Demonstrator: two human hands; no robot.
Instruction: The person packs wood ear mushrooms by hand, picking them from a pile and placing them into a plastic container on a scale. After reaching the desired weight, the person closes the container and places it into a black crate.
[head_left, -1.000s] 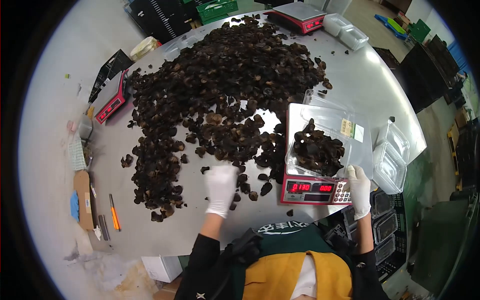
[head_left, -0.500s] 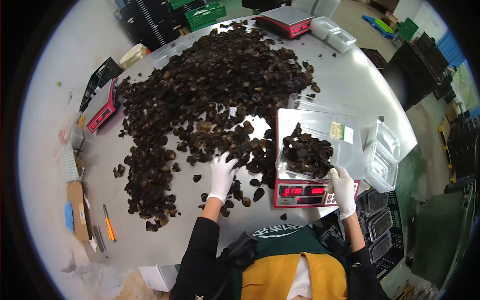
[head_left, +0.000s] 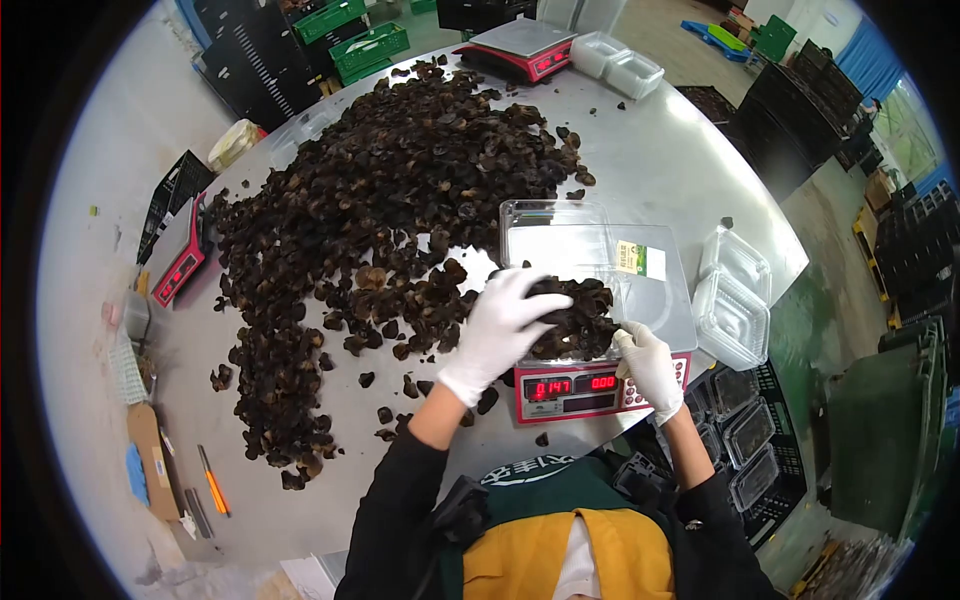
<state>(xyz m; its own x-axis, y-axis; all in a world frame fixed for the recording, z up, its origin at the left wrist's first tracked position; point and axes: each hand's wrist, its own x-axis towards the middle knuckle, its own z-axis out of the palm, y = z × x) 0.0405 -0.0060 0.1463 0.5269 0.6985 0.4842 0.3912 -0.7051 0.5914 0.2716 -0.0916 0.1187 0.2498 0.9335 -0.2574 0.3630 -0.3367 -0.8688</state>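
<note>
A red scale (head_left: 570, 404) with a metal plate stands at the table's front, its display reading 0.147. On it lies a clear plastic box (head_left: 555, 225), its lid folded back, with dark dried pieces (head_left: 580, 315) inside. My left hand (head_left: 510, 325), in a white glove, is over the left part of these pieces with its fingers apart. My gloved right hand (head_left: 648, 368) pinches the box's right front edge. A label (head_left: 640, 260) lies at the back of the plate. The large heap of dark pieces (head_left: 430, 150) spreads behind and left of the scale.
Empty clear boxes (head_left: 732, 320) stand right of the scale. Further scales sit at the back (head_left: 520, 50) and left (head_left: 182, 250). An orange knife (head_left: 214, 484) lies at the left front. A black crate (head_left: 790, 440) of packed boxes is below right.
My left hand has moved from the loose pieces on the table to the box on the scale. The reading has risen from 0.130 to 0.147. The view has shifted slightly.
</note>
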